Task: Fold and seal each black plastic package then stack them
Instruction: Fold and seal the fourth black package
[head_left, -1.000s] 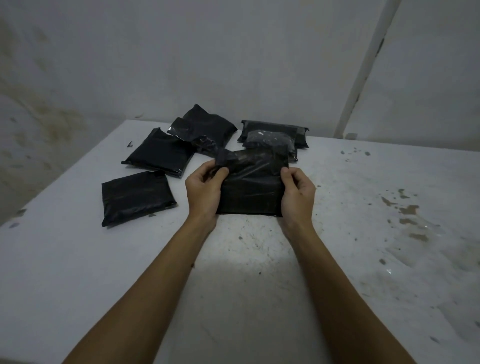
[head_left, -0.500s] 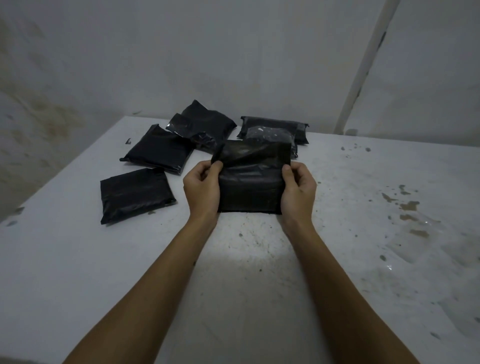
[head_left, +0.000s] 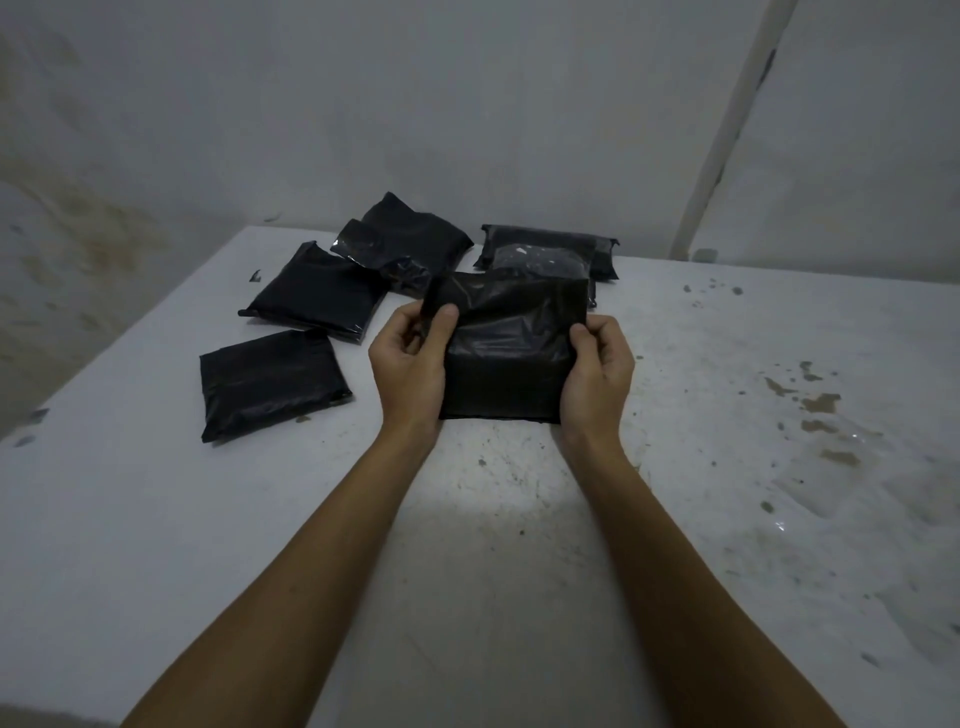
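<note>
A black package (head_left: 506, 358) is held at the middle of the white table (head_left: 727, 519), lower edge down near the surface, its top flap raised. It is gripped by the left hand (head_left: 408, 366) — thumb pinching the flap's left corner — and by the right hand (head_left: 597, 374), fingers curled round its right edge. Other packages lie beyond: three loose to the left (head_left: 270, 382), a stack (head_left: 550, 249) just behind.

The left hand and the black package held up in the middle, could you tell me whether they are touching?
Touching. The head view shows the left hand pinching the package's upper left flap, thumb pressed on the plastic.
</note>
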